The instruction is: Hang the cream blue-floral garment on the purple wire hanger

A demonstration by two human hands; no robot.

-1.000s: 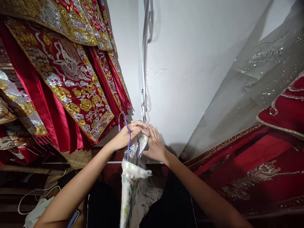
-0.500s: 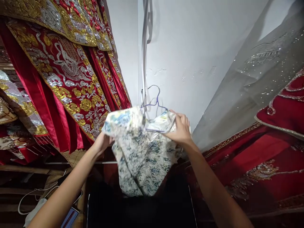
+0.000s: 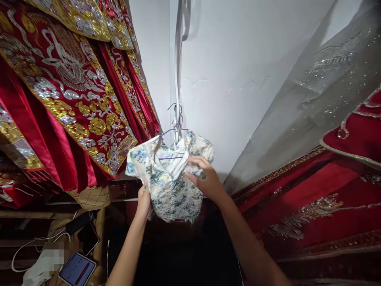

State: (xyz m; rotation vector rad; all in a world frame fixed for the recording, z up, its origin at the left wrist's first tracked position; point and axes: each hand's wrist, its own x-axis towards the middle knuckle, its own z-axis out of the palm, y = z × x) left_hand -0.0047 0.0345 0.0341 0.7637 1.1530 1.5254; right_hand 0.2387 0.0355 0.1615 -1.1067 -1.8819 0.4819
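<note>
head view: left hand (image 3: 144, 201) pinching floral garment (image 3: 168, 178) hem, right hand (image 3: 205, 179) flat on front, purple hanger (image 3: 175, 127) against wall corner (image 3: 171, 79)

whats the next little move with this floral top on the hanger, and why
Probably smooth the front down and let go. The floral top already sits on the purple hanger, whose hook is up by the white strap on the wall. The left hand pinches its lower edge, the right hand presses its bunched front, so the cloth looks creased.
</note>
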